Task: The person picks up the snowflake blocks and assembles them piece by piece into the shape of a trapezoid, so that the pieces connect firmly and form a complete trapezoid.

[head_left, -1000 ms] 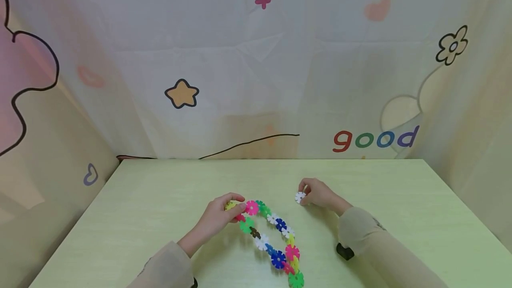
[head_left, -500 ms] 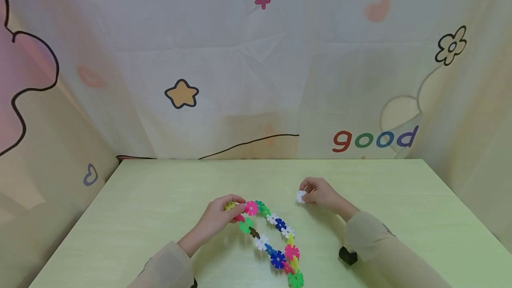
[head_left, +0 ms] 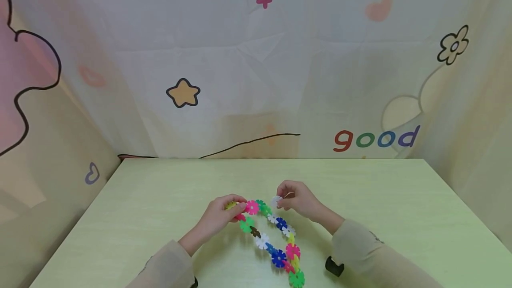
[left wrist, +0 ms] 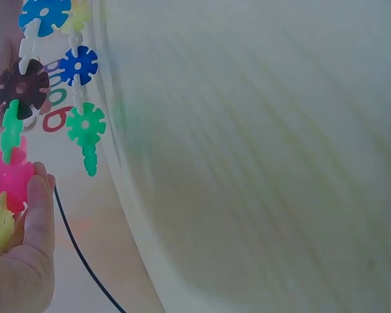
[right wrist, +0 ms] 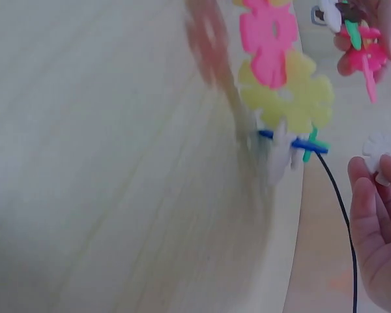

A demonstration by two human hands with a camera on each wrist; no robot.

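A chain of colourful slotted flower discs (head_left: 278, 259) curves toward me in a long bend over the table. My left hand (head_left: 218, 214) pinches it near one end, by a pink disc (left wrist: 10, 179) and a yellow disc (left wrist: 3, 222). The other end is a green disc (left wrist: 85, 122) with a second green one edge-on below it; the left wrist view shows this end apart from the left hand. Between thumb and fingers, my right hand (head_left: 300, 199) pinches a single white flower disc (right wrist: 379, 147), just beside that green end in the head view.
The pale green table (head_left: 152, 190) runs back to a printed cloth (head_left: 224, 66) with a star and the word "good". More cloth hangs along both sides. Each wrist carries a black strap-like piece, the right one (head_left: 334, 266) hanging below the sleeve.
My right hand has moved left with the white disc, from out to the right to close beside the chain's green end. The left hand and the chain stay almost still.
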